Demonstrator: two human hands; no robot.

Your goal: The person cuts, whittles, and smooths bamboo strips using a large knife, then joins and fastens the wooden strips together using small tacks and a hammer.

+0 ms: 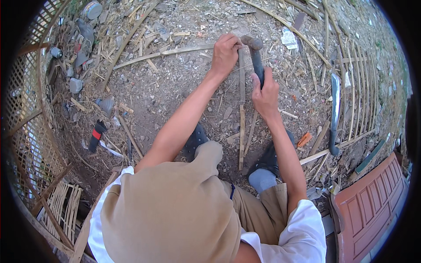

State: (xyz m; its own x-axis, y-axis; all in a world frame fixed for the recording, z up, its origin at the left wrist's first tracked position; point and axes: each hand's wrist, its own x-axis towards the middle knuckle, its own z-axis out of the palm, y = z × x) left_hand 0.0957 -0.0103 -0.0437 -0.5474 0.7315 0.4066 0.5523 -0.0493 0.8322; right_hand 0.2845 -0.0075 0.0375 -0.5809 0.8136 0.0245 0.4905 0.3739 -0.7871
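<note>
- While the right hand (266, 94) is wrapped around the dark handle of a hammer with a rusty, rounded metal head (257, 61), that head sits just beyond it, beside the left fingertips.
- The left hand (226, 52) has its thumb and fingers drawn together near the hammer's head; what they pinch, I cannot tell.
- From beneath the left fingertips, a narrow, greyish wooden strip (241, 83) runs between the hands toward the body.
- Left of the left hand, a long, pale wooden strip (184, 49) stretches away over the littered ground.
- Below and right of the right hand lies a rough orange chunk (304, 140).
- Farther right of that hand, a dark-handled machete with a shiny blade (336, 101) lies beside a frame of thin wooden slats (362, 94).
- Well left of both hands rests a black handle with a red band (95, 136).
</note>
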